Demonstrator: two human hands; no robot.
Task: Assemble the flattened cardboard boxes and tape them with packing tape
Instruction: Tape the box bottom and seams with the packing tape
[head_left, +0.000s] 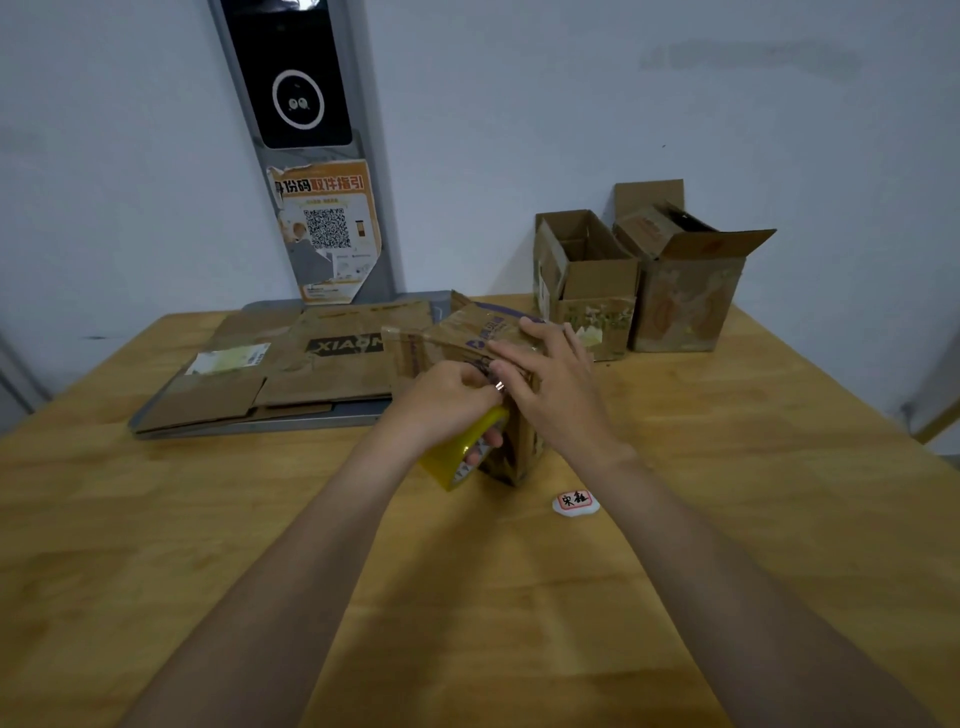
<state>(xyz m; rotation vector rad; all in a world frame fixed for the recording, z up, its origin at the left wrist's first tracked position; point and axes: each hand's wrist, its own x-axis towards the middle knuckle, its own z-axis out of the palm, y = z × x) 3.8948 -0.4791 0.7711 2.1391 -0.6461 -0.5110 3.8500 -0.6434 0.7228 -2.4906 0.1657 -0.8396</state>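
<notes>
Taping of a small box (467, 338) is in hand at mid-desk. Left hand (447, 397) grips the yellow tape roll (457, 457), fingers curled through its core, with the roll held low against the near face of the box. Right hand (548, 374) lies on top of the box, fingers spread and fairly straight, pressing down; it grips nothing that can be made out. Hands are close together, touching or nearly so at the top near edge of the box; a small shiny item between them is too blurred to identify. Both forearms reach forward from the near edge of the desk (208, 545) and converge on the box. Judgement: a strip is being laid over the top seam and down the near face. To do it well, the right hand should hold the flaps shut and flush while the left draws the roll taut and straight along the seam; the strip should then be rubbed flat before cutting. Risk: slack tape wrinkles or runs off the seam. Flattened boxes (311, 364) lie stacked far left on a grey tray (249, 427), not yet assembled. Two assembled boxes (587, 280) stand far right, top flaps open. White label (575, 503) lies on the desk just near of the box.
</notes>
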